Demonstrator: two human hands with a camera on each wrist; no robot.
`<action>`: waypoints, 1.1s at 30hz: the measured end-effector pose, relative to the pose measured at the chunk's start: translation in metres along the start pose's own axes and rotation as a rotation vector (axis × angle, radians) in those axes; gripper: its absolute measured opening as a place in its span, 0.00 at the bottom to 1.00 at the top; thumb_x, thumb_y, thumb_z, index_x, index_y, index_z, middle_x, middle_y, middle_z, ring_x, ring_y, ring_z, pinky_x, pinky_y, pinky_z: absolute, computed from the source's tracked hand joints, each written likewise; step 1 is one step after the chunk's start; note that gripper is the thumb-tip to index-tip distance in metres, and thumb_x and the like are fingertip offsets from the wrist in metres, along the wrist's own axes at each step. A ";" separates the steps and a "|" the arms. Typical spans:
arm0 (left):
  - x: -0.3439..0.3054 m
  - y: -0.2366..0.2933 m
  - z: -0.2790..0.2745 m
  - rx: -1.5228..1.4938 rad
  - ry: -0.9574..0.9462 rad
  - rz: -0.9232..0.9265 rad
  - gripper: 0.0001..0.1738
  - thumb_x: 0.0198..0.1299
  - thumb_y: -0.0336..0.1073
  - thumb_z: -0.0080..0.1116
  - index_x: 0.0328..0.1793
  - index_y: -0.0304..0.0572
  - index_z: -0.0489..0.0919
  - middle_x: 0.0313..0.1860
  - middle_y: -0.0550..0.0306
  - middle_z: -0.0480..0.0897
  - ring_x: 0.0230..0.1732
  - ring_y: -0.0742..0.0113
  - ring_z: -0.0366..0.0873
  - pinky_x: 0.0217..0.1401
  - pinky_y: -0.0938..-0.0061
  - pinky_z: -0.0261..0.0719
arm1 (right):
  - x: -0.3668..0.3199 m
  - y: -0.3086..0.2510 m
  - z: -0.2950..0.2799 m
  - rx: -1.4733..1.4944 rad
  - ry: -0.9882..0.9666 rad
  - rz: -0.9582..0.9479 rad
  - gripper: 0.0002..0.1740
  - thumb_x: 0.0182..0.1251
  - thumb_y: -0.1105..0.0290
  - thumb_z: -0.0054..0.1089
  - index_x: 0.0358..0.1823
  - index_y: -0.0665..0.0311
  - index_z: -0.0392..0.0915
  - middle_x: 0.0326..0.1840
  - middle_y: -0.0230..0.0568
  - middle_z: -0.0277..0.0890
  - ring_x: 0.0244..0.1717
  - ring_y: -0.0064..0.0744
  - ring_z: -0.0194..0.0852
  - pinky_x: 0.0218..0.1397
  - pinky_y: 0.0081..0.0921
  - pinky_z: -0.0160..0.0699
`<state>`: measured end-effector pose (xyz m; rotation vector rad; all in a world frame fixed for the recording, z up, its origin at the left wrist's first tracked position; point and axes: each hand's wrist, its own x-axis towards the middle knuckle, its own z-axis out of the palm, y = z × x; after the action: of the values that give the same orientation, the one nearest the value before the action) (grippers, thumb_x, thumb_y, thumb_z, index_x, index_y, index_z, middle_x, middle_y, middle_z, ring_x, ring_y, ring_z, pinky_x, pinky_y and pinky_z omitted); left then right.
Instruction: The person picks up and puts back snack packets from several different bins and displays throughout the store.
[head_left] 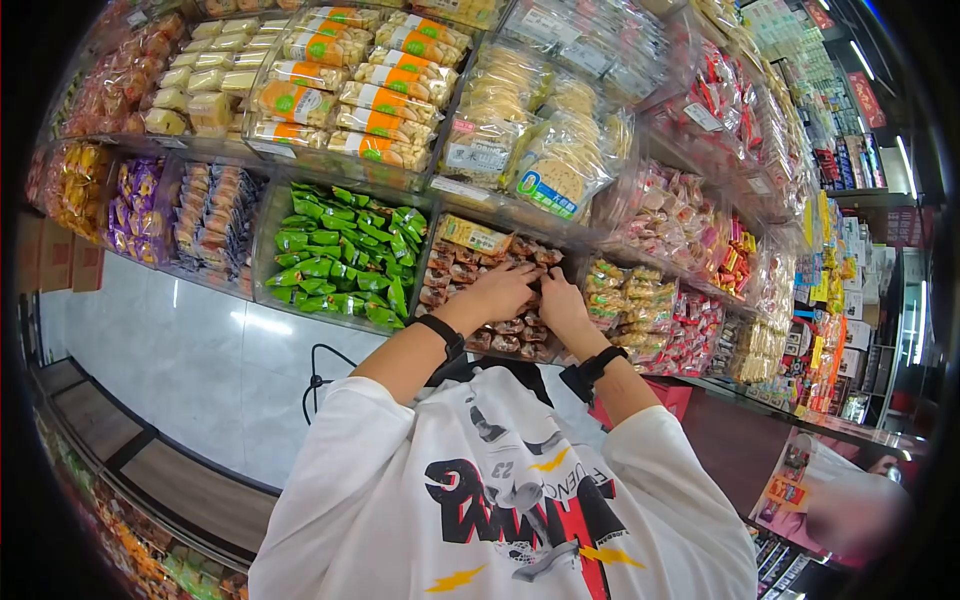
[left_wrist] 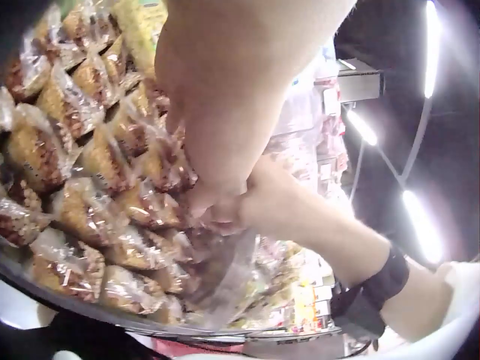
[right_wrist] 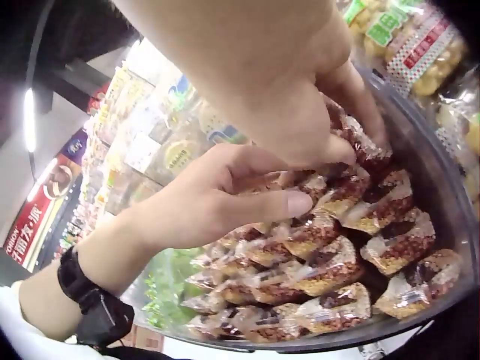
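Observation:
Rows of clear-wrapped pastries (head_left: 510, 342) with reddish-brown crumbly topping fill a plastic bin in front of the person. The left hand (head_left: 505, 290) reaches into this bin, its thumb (right_wrist: 289, 204) lying straight along the tops of the pastries. Close beside it, the right hand (head_left: 562, 300) bends down at the bin's right side. In the right wrist view, the fingers and thumb of the right hand (right_wrist: 285, 105) curl about a wrapped pastry (right_wrist: 364, 142) near the bin wall. The two hands overlap in both wrist views, which hides some of the left fingertips.
Left of the bin are green packets (head_left: 340, 250); to its right, a bin of yellowish packaged snacks (head_left: 630, 310). Bagged round crackers (head_left: 565, 165) stand on the tier behind. The bin's clear plastic wall (right_wrist: 442, 154) rises beside the right hand. Grey floor (head_left: 200, 350) shows at left.

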<state>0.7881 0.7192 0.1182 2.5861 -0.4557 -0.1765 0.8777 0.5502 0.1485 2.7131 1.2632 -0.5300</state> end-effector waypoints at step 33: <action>-0.051 -0.029 -0.134 0.072 -0.035 -0.321 0.27 0.58 0.39 0.74 0.64 0.46 0.80 0.53 0.50 0.85 0.61 0.51 0.83 0.69 0.54 0.76 | -0.176 -0.041 -0.025 1.260 0.177 0.459 0.17 0.76 0.61 0.64 0.57 0.66 0.86 0.46 0.46 0.91 0.39 0.36 0.92 0.32 0.29 0.84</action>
<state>0.7762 0.8221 0.2217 2.7163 -0.0565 -0.3212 0.7486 0.4555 0.2359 3.8935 0.1736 -1.3833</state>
